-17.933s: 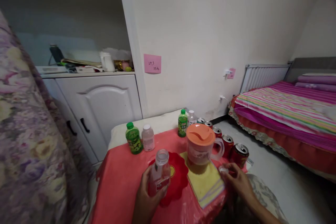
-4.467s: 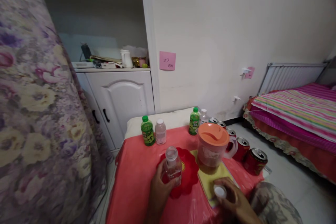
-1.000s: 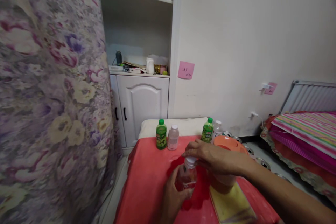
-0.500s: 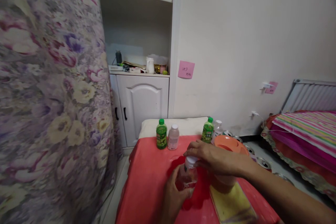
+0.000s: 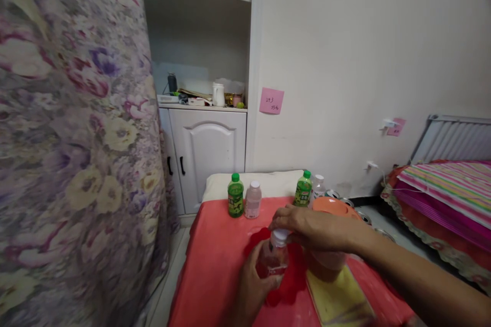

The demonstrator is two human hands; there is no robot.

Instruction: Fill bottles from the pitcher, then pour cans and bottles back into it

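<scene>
My left hand (image 5: 256,282) is wrapped round the body of a clear plastic bottle (image 5: 276,261), held upright above a red scalloped mat. From above and the right, my right hand (image 5: 309,226) has its fingers closed round the bottle's white cap (image 5: 280,235), which sits on the neck. Part of the cap is hidden by those fingers. Just beyond the right forearm is an orange-lidded container (image 5: 330,206), partly covered by the arm. A yellow cloth or pad (image 5: 339,296) lies below that container.
At the table's far side stand a green bottle (image 5: 235,196) and a white-capped clear bottle (image 5: 253,201). Another green bottle (image 5: 303,190) and clear bottle (image 5: 318,186) stand further right. Several opened cans (image 5: 364,218) are beyond the orange lid. A floral curtain (image 5: 76,138) hangs left.
My right forearm is slightly higher and covers more of the cans. Both hands keep their hold on the bottle and its cap, with hardly any shift.
</scene>
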